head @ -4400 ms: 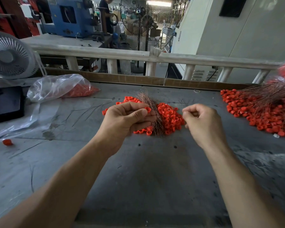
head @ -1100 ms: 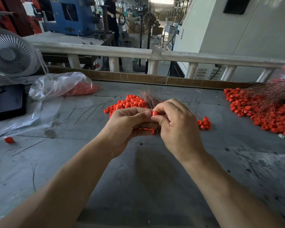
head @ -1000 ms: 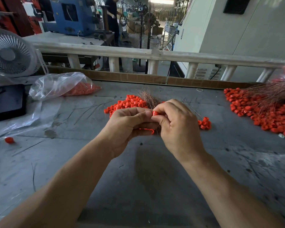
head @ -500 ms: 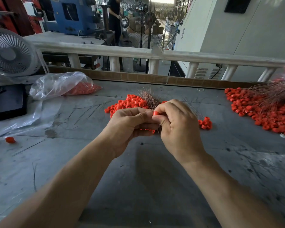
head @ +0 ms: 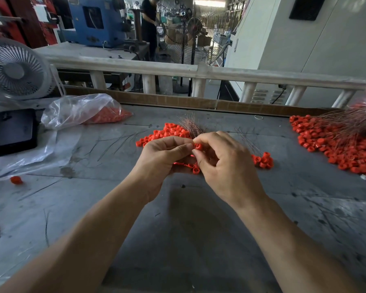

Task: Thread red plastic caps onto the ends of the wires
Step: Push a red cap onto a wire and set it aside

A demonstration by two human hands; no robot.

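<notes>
Pinched in the right hand [head: 226, 166] grip, a red cap [head: 198, 146] meets the left hand [head: 163, 159], which clasps a wire bundle [head: 191, 127]; knuckles hide the wire end above the bench [head: 199, 240].

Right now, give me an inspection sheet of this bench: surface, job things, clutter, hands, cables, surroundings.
Surface: grey worktable, scuffed and stained.
Job's things: red cap between the fingertips; wire bundle behind the hands; loose cap pile; capped wires heap at right.
Clutter: plastic bag of caps; black case; stray cap.
Hands: left hand grips the wires; right hand pinches the cap.
Cables: nothing seen on the table.
Surroundings: white fan, railing, blue machine.
</notes>
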